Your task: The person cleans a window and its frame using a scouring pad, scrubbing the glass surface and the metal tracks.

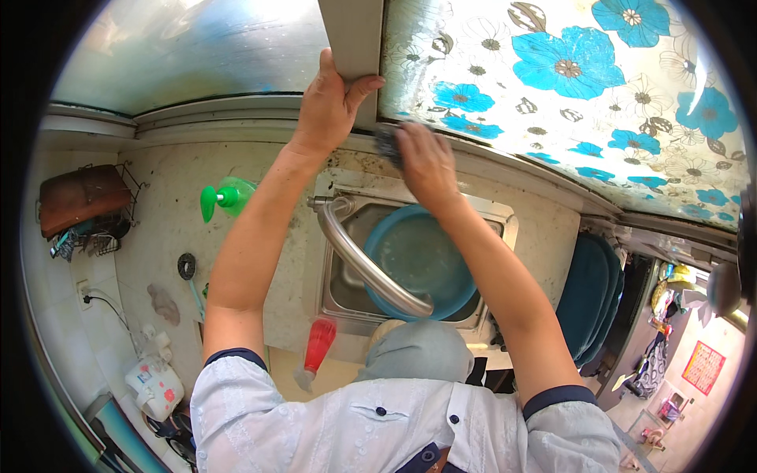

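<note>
My left hand grips the lower end of the upright window frame bar, with its thumb on the right edge. Beside it, my right hand holds a dark grey scouring pad against the bottom of the window frame, near the flowered pane. Below both hands is a steel sink with a blue basin of cloudy water in it. A curved metal faucet reaches over the basin.
A green pump bottle stands left of the sink, and a long-handled scrubber lies farther left. Near my body is a red bottle. A wire rack hangs at the left wall; dark teal rounded objects stand at the right.
</note>
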`<state>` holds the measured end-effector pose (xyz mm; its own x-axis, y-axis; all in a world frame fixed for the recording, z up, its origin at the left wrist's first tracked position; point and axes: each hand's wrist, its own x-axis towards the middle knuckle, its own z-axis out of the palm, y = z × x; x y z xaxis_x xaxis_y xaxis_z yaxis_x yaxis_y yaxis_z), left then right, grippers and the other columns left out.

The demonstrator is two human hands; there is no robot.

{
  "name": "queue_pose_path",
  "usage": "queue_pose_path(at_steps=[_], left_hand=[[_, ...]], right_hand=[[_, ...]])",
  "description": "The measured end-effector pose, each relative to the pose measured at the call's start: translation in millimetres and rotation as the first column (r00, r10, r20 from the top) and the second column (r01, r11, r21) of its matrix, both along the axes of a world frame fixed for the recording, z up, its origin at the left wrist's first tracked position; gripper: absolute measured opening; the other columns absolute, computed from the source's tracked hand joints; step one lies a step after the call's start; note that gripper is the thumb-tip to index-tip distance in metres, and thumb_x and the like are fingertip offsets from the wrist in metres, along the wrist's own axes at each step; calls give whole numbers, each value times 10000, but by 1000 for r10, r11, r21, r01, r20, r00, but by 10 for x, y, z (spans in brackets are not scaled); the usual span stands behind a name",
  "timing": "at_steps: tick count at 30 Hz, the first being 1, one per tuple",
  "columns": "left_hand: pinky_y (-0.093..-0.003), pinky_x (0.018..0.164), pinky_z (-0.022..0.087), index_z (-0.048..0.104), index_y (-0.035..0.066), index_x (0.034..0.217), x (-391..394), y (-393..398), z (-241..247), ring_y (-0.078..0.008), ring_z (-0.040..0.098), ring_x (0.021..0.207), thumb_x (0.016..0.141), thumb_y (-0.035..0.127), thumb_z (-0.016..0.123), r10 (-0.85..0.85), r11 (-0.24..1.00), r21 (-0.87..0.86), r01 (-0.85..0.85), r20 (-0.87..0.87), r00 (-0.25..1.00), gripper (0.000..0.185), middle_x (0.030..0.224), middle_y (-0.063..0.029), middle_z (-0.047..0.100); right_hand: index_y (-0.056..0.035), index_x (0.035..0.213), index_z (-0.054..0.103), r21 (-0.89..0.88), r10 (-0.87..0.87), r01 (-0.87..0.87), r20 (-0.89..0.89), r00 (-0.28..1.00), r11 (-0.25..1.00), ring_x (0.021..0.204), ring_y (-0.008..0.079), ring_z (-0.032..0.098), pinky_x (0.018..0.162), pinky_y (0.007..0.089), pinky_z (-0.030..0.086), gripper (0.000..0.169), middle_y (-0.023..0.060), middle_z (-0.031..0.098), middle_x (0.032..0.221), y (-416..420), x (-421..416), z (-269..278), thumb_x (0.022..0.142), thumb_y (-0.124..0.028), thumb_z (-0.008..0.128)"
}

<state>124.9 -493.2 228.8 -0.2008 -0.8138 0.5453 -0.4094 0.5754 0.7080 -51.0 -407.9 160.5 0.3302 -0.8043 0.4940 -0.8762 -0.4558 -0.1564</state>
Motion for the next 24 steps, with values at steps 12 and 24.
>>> queue_pose_path(at_steps=[12,24], left_hand=[[-382,662,487,348,18,979,-57,-37,-53,-365,625,781,858,222,677,3,999,-50,-6,-53,999,405,856,-141,645],[-384,642,479,351,21,945,-59,-59,-108,-343,616,751,852,320,677,7,1000,-16,-8,-60,998,452,804,-146,621]], right_hand=[[-80,1327,481,161,-102,151,-279,955,975,882,216,500,713,392,373,604,52,529,882,3,262,88,730,-98,573],[-69,1292,485,126,-145,165,-152,978,978,888,232,521,710,388,369,587,56,552,890,36,127,39,714,-86,580]])
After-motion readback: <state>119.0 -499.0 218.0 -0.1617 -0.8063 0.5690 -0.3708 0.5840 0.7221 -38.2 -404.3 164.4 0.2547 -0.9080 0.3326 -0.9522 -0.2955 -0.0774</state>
